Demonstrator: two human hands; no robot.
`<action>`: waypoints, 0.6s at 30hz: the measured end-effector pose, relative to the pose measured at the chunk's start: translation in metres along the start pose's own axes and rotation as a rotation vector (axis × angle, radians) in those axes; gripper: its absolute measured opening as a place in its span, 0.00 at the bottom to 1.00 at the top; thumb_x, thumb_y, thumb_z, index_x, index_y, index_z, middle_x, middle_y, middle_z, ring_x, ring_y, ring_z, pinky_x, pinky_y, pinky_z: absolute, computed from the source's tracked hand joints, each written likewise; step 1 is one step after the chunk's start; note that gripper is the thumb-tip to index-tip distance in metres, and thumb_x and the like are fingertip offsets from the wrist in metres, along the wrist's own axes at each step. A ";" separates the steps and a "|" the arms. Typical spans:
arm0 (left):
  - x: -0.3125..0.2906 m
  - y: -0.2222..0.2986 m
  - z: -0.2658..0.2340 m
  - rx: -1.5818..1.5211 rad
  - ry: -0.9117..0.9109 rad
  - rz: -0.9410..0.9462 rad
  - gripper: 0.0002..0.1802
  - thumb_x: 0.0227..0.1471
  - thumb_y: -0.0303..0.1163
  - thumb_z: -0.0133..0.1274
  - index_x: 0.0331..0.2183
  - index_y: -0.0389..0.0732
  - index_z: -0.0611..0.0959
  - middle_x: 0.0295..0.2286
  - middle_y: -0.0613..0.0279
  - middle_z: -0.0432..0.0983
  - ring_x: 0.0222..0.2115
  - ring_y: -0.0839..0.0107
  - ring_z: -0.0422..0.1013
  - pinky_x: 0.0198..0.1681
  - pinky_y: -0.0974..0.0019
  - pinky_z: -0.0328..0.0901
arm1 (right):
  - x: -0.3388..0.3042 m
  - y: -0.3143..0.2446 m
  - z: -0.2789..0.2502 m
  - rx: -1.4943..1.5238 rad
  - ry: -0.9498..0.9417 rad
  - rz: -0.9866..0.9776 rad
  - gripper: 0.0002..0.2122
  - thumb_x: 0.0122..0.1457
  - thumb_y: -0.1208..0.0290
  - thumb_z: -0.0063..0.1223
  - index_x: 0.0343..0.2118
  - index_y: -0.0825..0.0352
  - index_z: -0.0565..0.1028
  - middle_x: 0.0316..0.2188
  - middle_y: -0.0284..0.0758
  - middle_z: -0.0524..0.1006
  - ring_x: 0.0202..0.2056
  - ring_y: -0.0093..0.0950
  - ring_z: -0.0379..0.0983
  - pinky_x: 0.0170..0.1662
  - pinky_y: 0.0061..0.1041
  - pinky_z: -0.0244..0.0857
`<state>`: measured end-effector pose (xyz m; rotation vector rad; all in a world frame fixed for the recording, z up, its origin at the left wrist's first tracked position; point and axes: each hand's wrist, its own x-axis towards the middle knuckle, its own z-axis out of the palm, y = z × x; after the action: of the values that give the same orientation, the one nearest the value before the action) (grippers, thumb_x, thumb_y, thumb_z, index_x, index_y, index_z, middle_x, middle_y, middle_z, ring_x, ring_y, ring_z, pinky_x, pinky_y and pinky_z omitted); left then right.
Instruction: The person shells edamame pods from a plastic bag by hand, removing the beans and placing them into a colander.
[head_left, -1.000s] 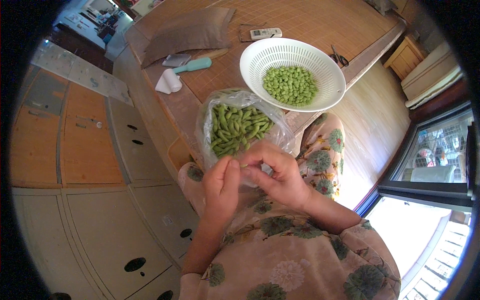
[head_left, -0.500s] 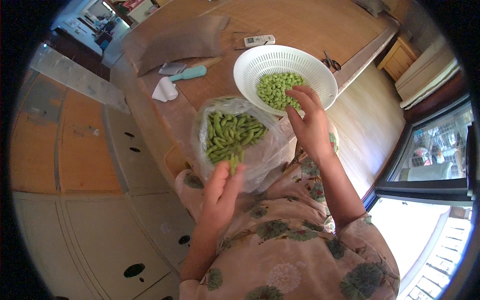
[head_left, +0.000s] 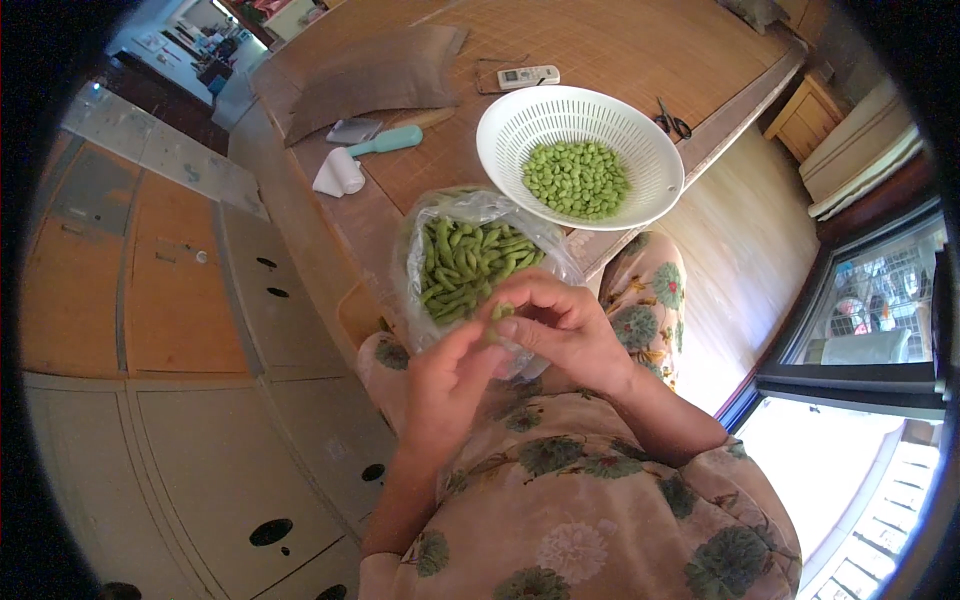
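Between the fingertips of both hands is a small green soybean pod [head_left: 502,313], partly covered by the fingers. My left hand [head_left: 448,375] pinches it from the left, and my right hand [head_left: 570,335] grips it from the right with thumb and forefinger. Just beyond them, a clear plastic bag [head_left: 555,235] lies open, filled with green pods [head_left: 465,262]. Behind the bag to the right stands a white slotted colander [head_left: 505,150] holding a heap of shelled green beans [head_left: 577,180].
On the brown mat-covered surface [head_left: 590,50] lie a white remote control [head_left: 528,77], black scissors [head_left: 672,122], a teal-handled brush [head_left: 388,140], a white roll [head_left: 341,173] and a grey-brown pillow [head_left: 385,75]. Cabinets [head_left: 180,270] line the left side.
My right hand has come from over the colander down to my left hand, and its fingers have closed on the pod. The left hand has shifted slightly right.
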<state>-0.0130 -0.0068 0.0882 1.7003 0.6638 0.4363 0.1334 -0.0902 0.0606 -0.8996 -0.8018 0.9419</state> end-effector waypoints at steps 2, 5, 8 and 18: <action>0.000 -0.003 -0.004 0.031 0.029 0.000 0.11 0.54 0.25 0.53 0.41 0.32 0.77 0.25 0.63 0.78 0.27 0.79 0.73 0.31 0.73 0.67 | 0.000 -0.001 -0.002 -0.028 -0.007 -0.004 0.06 0.57 0.81 0.53 0.38 0.69 0.75 0.35 0.30 0.71 0.35 0.18 0.70 0.38 0.17 0.65; 0.000 -0.002 -0.008 0.123 -0.017 0.057 0.10 0.56 0.25 0.49 0.40 0.32 0.77 0.25 0.63 0.76 0.24 0.79 0.71 0.29 0.74 0.68 | 0.000 -0.005 0.002 0.009 -0.012 0.020 0.06 0.58 0.81 0.53 0.38 0.70 0.75 0.35 0.30 0.73 0.37 0.17 0.71 0.40 0.17 0.66; 0.001 0.001 -0.008 0.211 -0.018 0.112 0.09 0.56 0.25 0.49 0.39 0.32 0.77 0.25 0.63 0.77 0.24 0.79 0.70 0.27 0.75 0.66 | 0.000 -0.010 0.003 0.087 -0.014 0.064 0.06 0.58 0.81 0.52 0.38 0.70 0.75 0.35 0.29 0.75 0.38 0.17 0.71 0.42 0.17 0.66; 0.003 0.007 -0.006 0.480 0.010 0.283 0.10 0.51 0.26 0.55 0.37 0.35 0.77 0.26 0.48 0.74 0.27 0.54 0.73 0.30 0.61 0.65 | -0.001 -0.008 -0.002 -0.115 -0.047 0.167 0.09 0.53 0.87 0.45 0.36 0.70 0.73 0.34 0.27 0.74 0.36 0.13 0.67 0.39 0.14 0.61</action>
<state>-0.0132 -0.0017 0.0960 2.2646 0.5640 0.5101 0.1372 -0.0937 0.0670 -1.0596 -0.8367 1.0743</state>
